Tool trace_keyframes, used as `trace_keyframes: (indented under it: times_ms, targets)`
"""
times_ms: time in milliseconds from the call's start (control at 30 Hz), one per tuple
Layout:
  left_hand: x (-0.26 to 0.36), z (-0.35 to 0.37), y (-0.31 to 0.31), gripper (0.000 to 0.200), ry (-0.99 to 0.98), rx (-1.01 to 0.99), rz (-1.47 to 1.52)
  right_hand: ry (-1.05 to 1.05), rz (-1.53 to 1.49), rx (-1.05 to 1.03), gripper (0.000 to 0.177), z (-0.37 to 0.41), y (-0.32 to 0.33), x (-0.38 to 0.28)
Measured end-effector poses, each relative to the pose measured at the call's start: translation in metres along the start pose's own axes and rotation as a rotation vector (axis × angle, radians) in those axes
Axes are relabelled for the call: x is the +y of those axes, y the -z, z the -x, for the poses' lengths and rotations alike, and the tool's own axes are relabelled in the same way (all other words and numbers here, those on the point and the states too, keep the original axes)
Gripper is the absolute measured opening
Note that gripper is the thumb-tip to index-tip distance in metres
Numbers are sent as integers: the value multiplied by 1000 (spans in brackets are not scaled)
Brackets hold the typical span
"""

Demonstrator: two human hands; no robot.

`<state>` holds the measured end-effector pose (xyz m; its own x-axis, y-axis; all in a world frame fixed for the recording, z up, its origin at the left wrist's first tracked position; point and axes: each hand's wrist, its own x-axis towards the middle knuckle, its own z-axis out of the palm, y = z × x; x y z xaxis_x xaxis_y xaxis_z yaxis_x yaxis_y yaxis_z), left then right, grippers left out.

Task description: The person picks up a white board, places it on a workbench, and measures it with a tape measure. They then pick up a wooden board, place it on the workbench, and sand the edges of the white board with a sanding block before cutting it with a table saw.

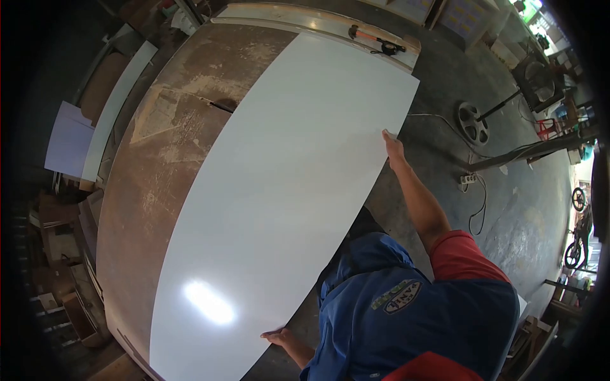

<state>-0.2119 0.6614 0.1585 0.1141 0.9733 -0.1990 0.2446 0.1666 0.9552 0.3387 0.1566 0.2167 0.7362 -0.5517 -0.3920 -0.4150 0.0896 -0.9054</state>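
Observation:
A large white panel (pixel 273 171) lies across a worn brown table (pixel 146 184), with a bright glare near its lower end. My right hand (pixel 394 149) grips the panel's near edge toward the upper right, thumb on top and the other fingers mostly hidden below. Lower down the same edge, my left hand (pixel 279 336) holds on, its thumb over the surface and its remaining fingers largely out of sight underneath.
A hammer (pixel 368 35) and a black tool (pixel 391 47) rest on the table's far right strip. Beyond are a spoked wheel (pixel 473 123), a power strip (pixel 469 179) with a cable on the floor, and board pieces (pixel 70 136) at left.

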Motion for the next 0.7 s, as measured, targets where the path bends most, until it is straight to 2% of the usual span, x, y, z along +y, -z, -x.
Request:
trace_keyframes:
  times_ms: [67,167,267,300,333,400,433,500,533,633,667,700]
  targets:
    - [29,18,-11,71,145,-73,223,-162,113,-67,66,7,8,-15]
    - [-6,-8,2,69,101,-52,326,-144,113,-123,67,-13,14,-4]
    - [-11,-13,2,75,62,-88,196,-110,223,-35,62,-14,22,-32]
    - [-57,-34,24,70,-225,-207,124,-108,219,-38,62,-24,25,-38]
    - [-60,-29,17,70,-230,-203,125,-118,204,-60,61,-40,30,-45]
    - [-63,-18,3,66,-353,-86,-77,-133,185,-88,59,-75,39,-54]
    - [-63,-7,-5,66,-358,-82,-80,-102,179,-42,58,-94,43,-60]
    - [-68,23,-33,58,-842,-111,-549,-26,116,10,59,-136,53,-74]
    - [-64,43,-57,58,-840,-102,-552,-26,119,0,59,-159,59,-81]
    - [-35,118,-157,61,-226,-187,130,-114,82,-170,50,-216,79,-115]
    - [-15,150,-196,66,-2,-170,334,-125,91,-185,50,-229,84,-121]
    - [23,192,-245,71,207,-110,526,-124,27,-326,50,-243,88,-125]
